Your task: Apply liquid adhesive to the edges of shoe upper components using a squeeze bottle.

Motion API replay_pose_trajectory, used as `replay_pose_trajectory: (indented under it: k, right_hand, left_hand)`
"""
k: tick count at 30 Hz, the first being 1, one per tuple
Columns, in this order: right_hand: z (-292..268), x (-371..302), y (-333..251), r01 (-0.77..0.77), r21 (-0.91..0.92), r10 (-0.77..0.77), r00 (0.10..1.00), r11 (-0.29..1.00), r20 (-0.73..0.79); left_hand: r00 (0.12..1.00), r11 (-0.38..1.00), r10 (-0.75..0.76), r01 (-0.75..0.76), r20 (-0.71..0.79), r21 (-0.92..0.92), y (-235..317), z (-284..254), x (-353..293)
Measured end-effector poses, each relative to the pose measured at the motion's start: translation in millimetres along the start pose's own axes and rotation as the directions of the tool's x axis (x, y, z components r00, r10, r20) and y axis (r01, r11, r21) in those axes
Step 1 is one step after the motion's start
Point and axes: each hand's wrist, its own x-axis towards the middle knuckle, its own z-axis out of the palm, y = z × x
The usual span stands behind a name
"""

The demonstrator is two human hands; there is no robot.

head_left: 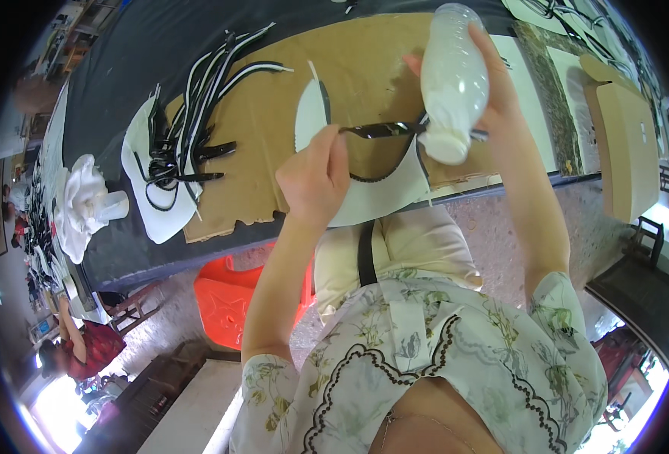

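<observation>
My right hand (499,91) is wrapped round a clear plastic bottle (455,64) with white content, tilted with its white cap toward me. A glossy black strip (383,130) stretches from my left hand (315,181), closed on its end, across to the bottle's cap. How its far end is held is hidden behind the bottle. Below the strip lies a white curved piece (395,189) with a dark stitched edge, at the table's near edge. Its narrower arm (310,113) rises beyond my left hand.
Brown cardboard (262,151) covers the dark table (122,60). To the left, black and white strips (198,113) lie over another white piece (141,144), beside a crumpled white plastic bag (81,204). A cardboard box (626,144) stands right. Below is a red stool (224,303); another person (84,352) is at lower left.
</observation>
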Motion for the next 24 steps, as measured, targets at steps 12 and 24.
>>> replay_pose_trajectory:
  k: [12, 24]
  right_hand:
    - [48.7, -17.3, 54.5, -0.215, 0.142, 0.179, 0.957, 0.966, 0.228]
    - [77.2, -20.7, 14.7, 0.296, -0.184, -0.313, 0.947, 0.937, -0.073]
  left_hand:
    - [0.948, 0.947, 0.317, -0.319, -0.036, -0.045, 11.0, -7.0, -12.3]
    - [0.783, 0.093, -0.411, 0.546, 0.468, -0.833, -7.2, -25.1, 24.0]
